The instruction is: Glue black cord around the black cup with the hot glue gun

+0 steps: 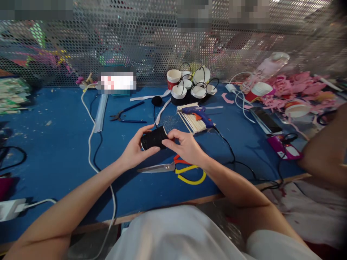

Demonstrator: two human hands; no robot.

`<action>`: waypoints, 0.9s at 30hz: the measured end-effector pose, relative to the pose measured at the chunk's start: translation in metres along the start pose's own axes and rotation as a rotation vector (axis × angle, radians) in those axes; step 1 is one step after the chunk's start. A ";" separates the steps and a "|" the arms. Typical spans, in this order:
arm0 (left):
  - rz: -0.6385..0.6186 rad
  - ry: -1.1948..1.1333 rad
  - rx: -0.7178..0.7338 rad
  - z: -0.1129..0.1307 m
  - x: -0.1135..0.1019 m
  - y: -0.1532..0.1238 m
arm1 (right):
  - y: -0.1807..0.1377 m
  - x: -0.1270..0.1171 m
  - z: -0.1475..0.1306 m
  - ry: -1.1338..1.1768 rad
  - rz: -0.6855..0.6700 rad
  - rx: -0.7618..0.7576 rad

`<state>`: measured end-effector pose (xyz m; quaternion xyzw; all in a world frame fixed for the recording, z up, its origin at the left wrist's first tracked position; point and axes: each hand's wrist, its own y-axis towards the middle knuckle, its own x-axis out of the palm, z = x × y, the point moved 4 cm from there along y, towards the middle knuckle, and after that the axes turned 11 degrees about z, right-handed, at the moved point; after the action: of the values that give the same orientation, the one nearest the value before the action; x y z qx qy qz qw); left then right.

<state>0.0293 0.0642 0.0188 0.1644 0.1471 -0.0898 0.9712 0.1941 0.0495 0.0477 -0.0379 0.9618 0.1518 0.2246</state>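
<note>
Between my two hands a small paper cup wrapped in black [154,139] is held on its side above the blue table. My left hand [135,148] grips its left end, thumb below and fingers above. At the other end, my right hand [187,145] has its thumb and bent fingers closed on the cup's edge. Just beneath lie scissors [159,168] with yellow and orange handles. A black round pad on a thin cord [156,101] and white ribbon [162,112] are beyond the cup. To the right, a blue glue gun [200,115] rests on pale sticks [191,122].
Several black-wrapped cups with wire handles [198,92] stand by the mesh screen [151,47]. Pliers [127,115] lie left of centre. A white cable [90,151] crosses the table. At right are a phone [265,120], pink scraps [300,86] and another person's arm [325,144].
</note>
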 end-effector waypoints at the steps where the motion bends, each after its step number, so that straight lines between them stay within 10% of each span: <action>1: -0.011 0.015 0.018 -0.001 0.000 0.000 | 0.000 0.001 0.000 -0.015 0.011 -0.020; 16: 0.048 0.225 0.259 0.008 -0.005 0.001 | 0.005 -0.031 -0.001 -0.072 -0.005 0.068; 27: 0.029 0.062 -0.039 -0.001 -0.002 0.003 | 0.001 -0.035 -0.001 -0.071 0.016 0.079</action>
<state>0.0276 0.0673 0.0197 0.1502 0.1764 -0.0679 0.9704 0.2246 0.0497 0.0643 -0.0156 0.9587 0.1170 0.2589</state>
